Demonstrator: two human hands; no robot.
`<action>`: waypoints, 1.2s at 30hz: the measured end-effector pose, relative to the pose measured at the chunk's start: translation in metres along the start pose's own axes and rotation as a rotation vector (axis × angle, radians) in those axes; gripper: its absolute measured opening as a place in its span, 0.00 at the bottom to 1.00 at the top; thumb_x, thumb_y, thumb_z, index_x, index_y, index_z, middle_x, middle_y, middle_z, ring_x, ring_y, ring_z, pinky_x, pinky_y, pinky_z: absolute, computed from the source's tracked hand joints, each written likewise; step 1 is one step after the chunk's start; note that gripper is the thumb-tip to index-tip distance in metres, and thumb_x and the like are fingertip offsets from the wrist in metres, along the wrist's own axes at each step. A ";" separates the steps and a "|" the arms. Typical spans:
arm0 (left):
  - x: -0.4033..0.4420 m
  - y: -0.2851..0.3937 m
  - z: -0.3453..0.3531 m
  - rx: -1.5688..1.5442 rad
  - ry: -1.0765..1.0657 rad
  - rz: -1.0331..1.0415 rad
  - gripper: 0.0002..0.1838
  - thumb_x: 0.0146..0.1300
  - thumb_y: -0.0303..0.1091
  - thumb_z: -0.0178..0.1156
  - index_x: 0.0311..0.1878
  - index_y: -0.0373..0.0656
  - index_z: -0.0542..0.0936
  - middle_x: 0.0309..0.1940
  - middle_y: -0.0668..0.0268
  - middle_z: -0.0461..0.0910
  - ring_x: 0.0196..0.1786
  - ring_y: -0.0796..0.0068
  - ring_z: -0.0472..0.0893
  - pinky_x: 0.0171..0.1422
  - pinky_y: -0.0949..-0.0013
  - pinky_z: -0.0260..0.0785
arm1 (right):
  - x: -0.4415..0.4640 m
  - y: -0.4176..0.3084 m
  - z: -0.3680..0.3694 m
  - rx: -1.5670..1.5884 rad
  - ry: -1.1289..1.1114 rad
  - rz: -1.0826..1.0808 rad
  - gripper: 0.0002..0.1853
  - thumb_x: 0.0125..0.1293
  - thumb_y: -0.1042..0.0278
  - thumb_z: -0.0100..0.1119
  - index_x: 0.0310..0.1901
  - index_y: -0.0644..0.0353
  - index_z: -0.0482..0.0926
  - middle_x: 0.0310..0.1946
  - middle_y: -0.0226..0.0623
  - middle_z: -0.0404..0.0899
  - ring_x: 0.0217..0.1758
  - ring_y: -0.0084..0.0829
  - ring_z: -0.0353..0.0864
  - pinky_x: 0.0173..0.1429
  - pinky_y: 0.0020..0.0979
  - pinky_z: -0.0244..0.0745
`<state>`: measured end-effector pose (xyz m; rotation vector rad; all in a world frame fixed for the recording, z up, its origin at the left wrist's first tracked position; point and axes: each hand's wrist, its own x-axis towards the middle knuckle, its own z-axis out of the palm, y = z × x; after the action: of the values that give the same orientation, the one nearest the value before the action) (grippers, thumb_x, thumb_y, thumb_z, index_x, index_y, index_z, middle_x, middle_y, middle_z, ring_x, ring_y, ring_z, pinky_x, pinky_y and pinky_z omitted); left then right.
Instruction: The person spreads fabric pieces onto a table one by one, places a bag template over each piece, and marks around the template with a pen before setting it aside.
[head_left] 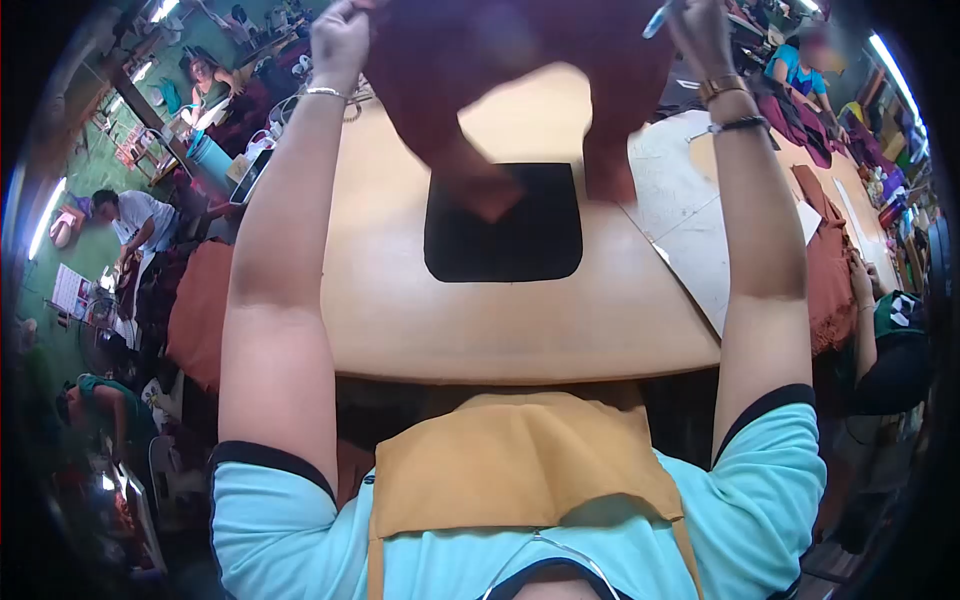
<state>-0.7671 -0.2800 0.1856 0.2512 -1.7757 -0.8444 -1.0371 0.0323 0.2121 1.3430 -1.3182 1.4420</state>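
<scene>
- Left grip (342,38): closed on dark-red fabric piece (515,35), at its side edge.
- Right grip (697,35): closed around slim light-blue tool (655,22); fabric hold unclear.
- Fabric: spans crosswise between grips, neither nearer; lower ends above black rounded-corner panel (505,250) on smooth tan worktop (500,335).

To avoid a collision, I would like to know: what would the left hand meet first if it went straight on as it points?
Most likely the dark red cloth: the left hand points inward at it and seems to grip its edge. Depth is unclear near the picture's top border.
</scene>
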 end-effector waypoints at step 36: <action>-0.400 0.045 -0.073 0.608 -0.487 -0.079 0.14 0.42 0.24 0.60 0.36 0.48 0.83 0.28 0.67 0.79 0.34 0.65 0.78 0.41 0.62 0.69 | -0.306 -0.102 -0.236 -0.863 -0.461 0.735 0.21 0.58 0.59 0.70 0.50 0.61 0.80 0.37 0.50 0.83 0.38 0.46 0.82 0.47 0.41 0.75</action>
<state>-0.5397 -0.0578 -0.0726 0.5478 -2.4737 -0.4117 -0.9358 0.3180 -0.0492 0.6150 -2.5305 0.7460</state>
